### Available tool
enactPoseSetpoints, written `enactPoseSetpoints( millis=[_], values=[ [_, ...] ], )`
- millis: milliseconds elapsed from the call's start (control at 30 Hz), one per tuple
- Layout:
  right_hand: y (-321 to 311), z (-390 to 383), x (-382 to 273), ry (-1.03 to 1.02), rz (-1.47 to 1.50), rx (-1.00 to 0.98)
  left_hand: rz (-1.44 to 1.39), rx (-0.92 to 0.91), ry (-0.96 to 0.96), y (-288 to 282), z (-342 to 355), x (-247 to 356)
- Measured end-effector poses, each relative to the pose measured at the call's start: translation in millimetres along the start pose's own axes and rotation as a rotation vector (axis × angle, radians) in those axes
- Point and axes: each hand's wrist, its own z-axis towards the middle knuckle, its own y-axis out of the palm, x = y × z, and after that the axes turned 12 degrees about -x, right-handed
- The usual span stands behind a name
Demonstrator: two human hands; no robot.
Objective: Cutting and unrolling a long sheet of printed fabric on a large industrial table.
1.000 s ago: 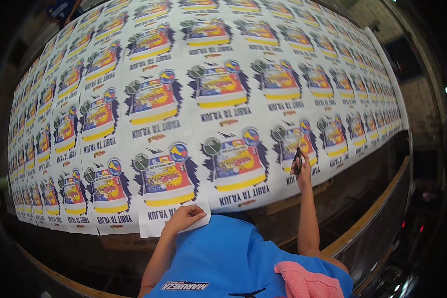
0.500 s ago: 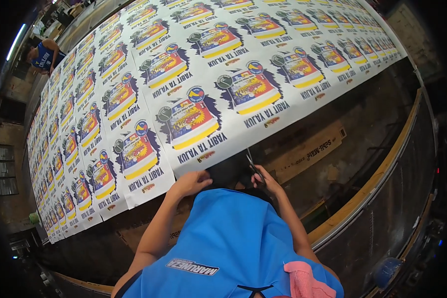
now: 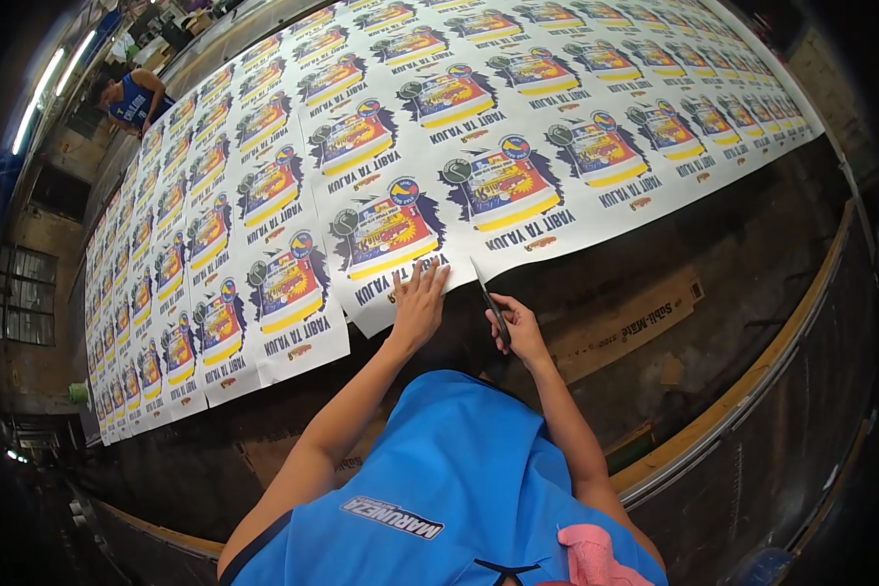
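Observation:
A broad white printed sheet (image 3: 576, 190) covers the table, bearing rows of the same colourful red, yellow and blue design with dark lettering. Its near edge runs in front of me. My left hand (image 3: 420, 305) lies flat on that edge, fingers spread over the lettering of a near print, holding nothing. In my right hand (image 3: 520, 332) is a pair of scissors (image 3: 486, 291) with dark handles, gripped by closed fingers. The blades point away from me and reach the sheet's edge between two prints, just right of my left hand.
Beneath the sheet's near edge lies a flattened brown cardboard box (image 3: 645, 327) in a dark recess. A wooden rail (image 3: 732, 415) curves along the right. Another person (image 3: 139, 98) in a blue jersey stands at the table's far left.
My left hand has moved forward from the sheet's edge and spread flat on it. My right hand has raised the scissors to the edge. The view has shifted, so the sheet appears further right.

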Motion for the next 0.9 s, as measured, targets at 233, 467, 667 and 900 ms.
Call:
enactPoseSetpoints(
  millis=[233,467,667,900],
  values=[
    [-8,39,-7,0.106,0.043,-0.064,-0.175,-0.121,0.066,-7,-1,-14],
    [-14,123,-26,0.100,0.045,-0.073,-0.335,-0.183,0.058,-32,2,-24],
    [-44,234,-26,-0.045,-0.309,-0.064,-0.634,-0.379,0.090,-64,12,-40],
    [-27,366,-77,0.088,-0.131,-0.180,-1.134,-0.554,-0.040,-103,13,-83]
  ],
)
